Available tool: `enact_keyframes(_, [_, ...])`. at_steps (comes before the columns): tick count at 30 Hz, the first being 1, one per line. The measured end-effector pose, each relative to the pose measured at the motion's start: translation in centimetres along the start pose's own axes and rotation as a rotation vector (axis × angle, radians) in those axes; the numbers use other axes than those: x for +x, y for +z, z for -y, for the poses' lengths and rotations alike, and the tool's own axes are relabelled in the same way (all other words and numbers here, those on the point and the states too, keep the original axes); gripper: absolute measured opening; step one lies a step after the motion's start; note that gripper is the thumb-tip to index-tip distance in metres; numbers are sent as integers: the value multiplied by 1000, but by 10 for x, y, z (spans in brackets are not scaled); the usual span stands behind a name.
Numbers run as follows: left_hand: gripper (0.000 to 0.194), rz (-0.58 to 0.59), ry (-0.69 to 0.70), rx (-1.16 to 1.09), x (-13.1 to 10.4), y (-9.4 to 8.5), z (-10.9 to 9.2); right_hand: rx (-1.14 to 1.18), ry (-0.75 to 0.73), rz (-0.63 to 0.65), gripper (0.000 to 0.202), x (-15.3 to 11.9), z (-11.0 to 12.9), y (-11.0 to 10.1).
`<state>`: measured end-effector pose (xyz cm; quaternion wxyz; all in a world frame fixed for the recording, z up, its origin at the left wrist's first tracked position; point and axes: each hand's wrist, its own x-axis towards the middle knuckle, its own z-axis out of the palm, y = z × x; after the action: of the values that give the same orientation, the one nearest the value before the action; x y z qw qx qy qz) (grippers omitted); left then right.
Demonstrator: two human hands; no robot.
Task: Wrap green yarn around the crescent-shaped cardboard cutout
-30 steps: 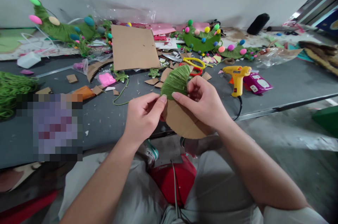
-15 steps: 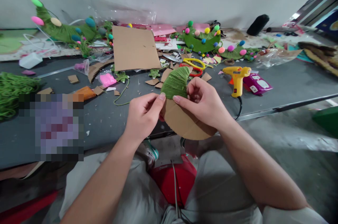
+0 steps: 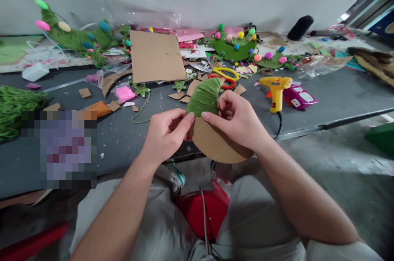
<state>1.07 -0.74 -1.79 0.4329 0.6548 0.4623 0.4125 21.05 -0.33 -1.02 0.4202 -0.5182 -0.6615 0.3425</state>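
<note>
A curved cardboard cutout [image 3: 223, 144] is held up in front of the table edge, tilted toward me. Green yarn [image 3: 203, 96] is wound closely round its upper end; the lower part is bare brown cardboard. At the left side, my left hand [image 3: 170, 131] is closed, thumb and fingers pinching the edge where the yarn ends. My right hand [image 3: 235, 117] grips the inner edge, its thumb lying on the last yarn turns and the other fingers curled behind. The fingertips behind the cardboard are hidden.
A yellow glue gun [image 3: 275, 90] stands right, beside a purple packet [image 3: 300, 96]. Yellow-and-red scissors [image 3: 226, 74], cardboard scraps and a cardboard sheet [image 3: 156, 56] lie behind my hands. Green yarn [image 3: 18, 107] is heaped left. Pompom-decorated green crescents [image 3: 235, 49] line the wall.
My left thumb has shifted slightly right and down onto the face of the cutout at the yarn's edge. My right hand keeps its hold almost unchanged.
</note>
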Motion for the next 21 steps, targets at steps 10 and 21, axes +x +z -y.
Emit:
enact_keyframes(10, [30, -60, -25, -53, 0, 1, 3, -1, -10, 24, 45, 3, -3, 2])
enact_keyframes(21, [29, 163, -232, -285, 1, -26, 0, 66, 7, 106, 47, 11, 5, 8])
